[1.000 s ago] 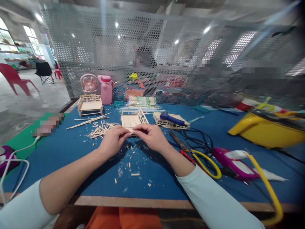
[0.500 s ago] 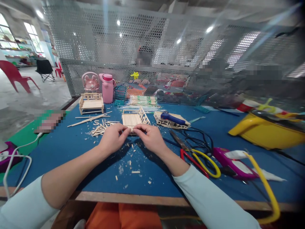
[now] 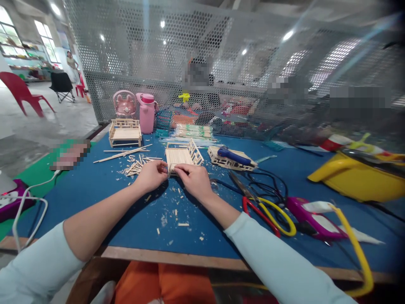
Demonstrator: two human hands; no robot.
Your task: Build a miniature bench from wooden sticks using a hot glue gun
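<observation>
A miniature bench made of thin wooden sticks (image 3: 179, 155), with a slatted seat and a railing on its right side, stands on the blue tabletop in front of me. At its front left corner is my left hand (image 3: 151, 176), fingers curled in toward the thumb. My right hand (image 3: 195, 179) pinches at the bench's front edge, thumb against forefinger; whatever is between the fingertips is too small to make out. Just left of my left hand lies a heap of short cut sticks (image 3: 134, 166). Several small offcuts (image 3: 183, 224) are scattered nearer me.
A blue-handled glue gun (image 3: 234, 155) rests on another stick model (image 3: 218, 159). Right of my hand lie scissors (image 3: 275, 215), black cable and a purple power strip (image 3: 316, 217). Behind are a finished-looking stick bench (image 3: 125, 134), a pink bottle (image 3: 147, 116) and a perforated metal screen (image 3: 126, 55).
My fingertips have moved apart slightly, the left ones back toward the bench's left corner. The whole view has shifted a little, so things on the table sit further right.
</observation>
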